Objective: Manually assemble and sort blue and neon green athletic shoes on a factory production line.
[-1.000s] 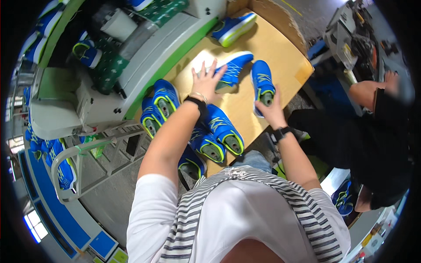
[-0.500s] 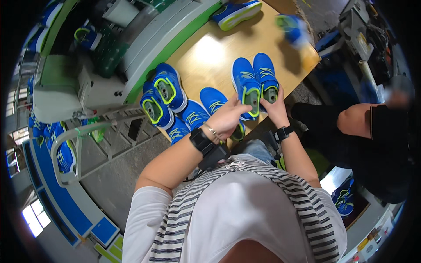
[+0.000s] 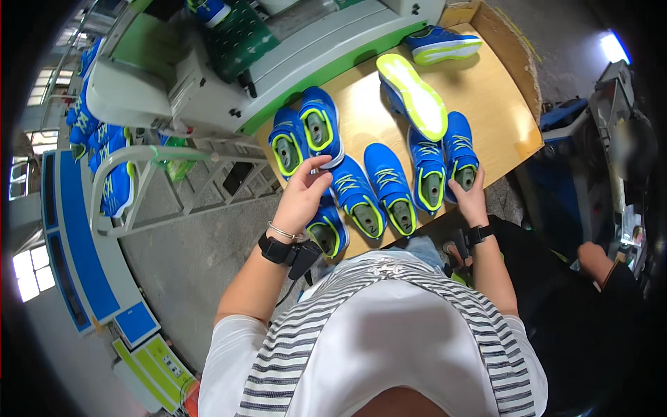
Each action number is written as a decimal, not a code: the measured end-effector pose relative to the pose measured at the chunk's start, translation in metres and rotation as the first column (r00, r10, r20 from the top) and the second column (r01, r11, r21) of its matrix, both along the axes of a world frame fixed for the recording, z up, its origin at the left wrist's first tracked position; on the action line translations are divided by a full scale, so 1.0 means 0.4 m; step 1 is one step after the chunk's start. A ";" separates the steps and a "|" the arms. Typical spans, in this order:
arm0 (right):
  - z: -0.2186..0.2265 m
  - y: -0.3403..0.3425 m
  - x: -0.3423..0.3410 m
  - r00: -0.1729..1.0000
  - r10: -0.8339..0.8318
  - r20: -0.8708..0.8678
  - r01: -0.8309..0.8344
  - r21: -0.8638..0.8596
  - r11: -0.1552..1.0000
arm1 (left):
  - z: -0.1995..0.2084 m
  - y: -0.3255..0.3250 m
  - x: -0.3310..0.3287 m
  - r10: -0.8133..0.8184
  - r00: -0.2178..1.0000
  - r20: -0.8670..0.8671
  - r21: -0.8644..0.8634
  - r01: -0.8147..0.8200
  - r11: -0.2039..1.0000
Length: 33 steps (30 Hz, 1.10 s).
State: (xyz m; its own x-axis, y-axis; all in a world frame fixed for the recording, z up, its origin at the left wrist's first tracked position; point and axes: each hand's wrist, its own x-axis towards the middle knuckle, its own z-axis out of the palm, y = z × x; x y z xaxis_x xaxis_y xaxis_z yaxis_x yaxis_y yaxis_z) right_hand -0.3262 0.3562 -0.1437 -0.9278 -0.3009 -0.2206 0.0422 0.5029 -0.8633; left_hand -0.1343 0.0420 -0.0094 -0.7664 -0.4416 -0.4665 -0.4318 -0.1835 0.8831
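My right hand (image 3: 472, 200) holds the heel of a blue sneaker (image 3: 457, 132) with lime trim, thumb and fingers on either side of its collar. Another blue sneaker (image 3: 425, 154) stands close on its left. My left hand (image 3: 300, 198) has its thumb and forefinger apart, by the heel of an upright sneaker (image 3: 319, 125); whether it touches is hard to tell. Left of that is one more sneaker (image 3: 286, 142). Nearer me stand sneakers with grey-green forms inside, among them a middle one (image 3: 390, 184), one beside it (image 3: 356, 198) and a lower one (image 3: 326, 229).
Toward the back of the wooden table (image 3: 497, 104), a sneaker (image 3: 415, 97) lies with its yellow sole up, and another sneaker (image 3: 445, 46) lies on its side. A green-edged machine (image 3: 313, 48) borders the table. A metal frame (image 3: 139, 156) stands left. A person's hand (image 3: 595, 263) is at right.
My left hand has left the sneaker pair and moved left. My right hand stays at the right sneaker's heel. A sole-up sneaker now lies behind the pair; the blurred shape at the far right is gone.
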 end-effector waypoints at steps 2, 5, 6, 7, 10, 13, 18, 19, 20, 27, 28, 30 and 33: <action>-0.012 0.008 -0.003 1.000 -0.018 -0.010 0.018 -0.020 1.000 | 0.000 0.000 -0.065 -0.072 0.994 -0.078 -0.071 0.066 0.995; -0.013 0.004 -0.002 1.000 -0.031 0.000 0.031 -0.059 0.998 | -0.063 0.000 -0.239 -0.056 0.985 -0.161 -0.157 0.031 0.987; -0.012 0.004 -0.002 0.999 -0.038 0.004 0.039 -0.046 0.998 | -0.091 -0.011 -0.310 -0.078 0.988 -0.133 -0.200 0.050 0.979; -0.005 -0.002 0.000 0.999 -0.032 -0.005 0.031 -0.064 0.997 | -0.118 -0.030 -0.379 -0.092 0.990 -0.103 -0.246 0.064 0.967; 0.019 -0.020 0.004 1.000 -0.013 0.001 0.013 -0.111 0.994 | -0.218 -0.072 -0.556 -0.093 0.989 0.115 -0.689 0.146 0.709; 0.014 -0.015 0.015 0.999 -0.036 0.019 0.037 -0.069 0.997 | -0.258 -0.070 -0.642 -0.508 0.786 0.353 -0.932 0.247 -0.266; -0.009 0.003 0.018 0.998 -0.011 -0.066 0.008 -0.038 0.999 | -0.256 -0.094 -0.734 -0.782 0.439 0.443 -0.897 0.206 -0.392; -0.007 0.002 0.016 0.998 -0.023 -0.054 0.021 -0.038 0.999 | -0.240 -0.098 -0.733 -0.806 0.402 0.434 -0.900 0.227 -0.371; -0.002 -0.004 0.012 0.998 -0.015 -0.053 0.013 -0.036 0.999 | -0.224 -0.100 -0.720 -0.796 0.391 0.463 -0.882 0.290 -0.370; 0.008 -0.020 0.010 0.999 -0.032 -0.032 0.029 -0.076 0.997 | -0.238 -0.184 -0.517 -0.445 0.882 0.154 -0.116 0.464 0.878; 0.003 -0.017 0.009 0.999 -0.014 -0.049 0.011 -0.063 0.998 | -0.257 -0.198 -0.484 -0.302 0.926 0.227 0.156 0.271 0.950; -0.012 0.003 0.004 0.998 -0.008 -0.058 0.006 -0.034 0.999 | -0.207 -0.149 -0.477 -0.098 0.906 0.411 0.197 0.016 0.980; 0.003 -0.006 0.006 0.999 -0.023 -0.034 0.022 -0.022 1.000 | -0.160 -0.101 -0.481 -0.081 0.997 -0.008 -0.624 0.058 0.779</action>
State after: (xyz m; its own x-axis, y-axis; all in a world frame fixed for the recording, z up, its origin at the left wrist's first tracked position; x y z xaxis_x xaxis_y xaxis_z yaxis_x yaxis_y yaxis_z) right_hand -0.3239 0.3537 -0.1426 -0.9413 -0.2845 -0.1819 0.0230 0.4833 -0.8752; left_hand -0.3266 0.0014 -0.0736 -0.8159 -0.5721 -0.0831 -0.3912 0.4406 0.8080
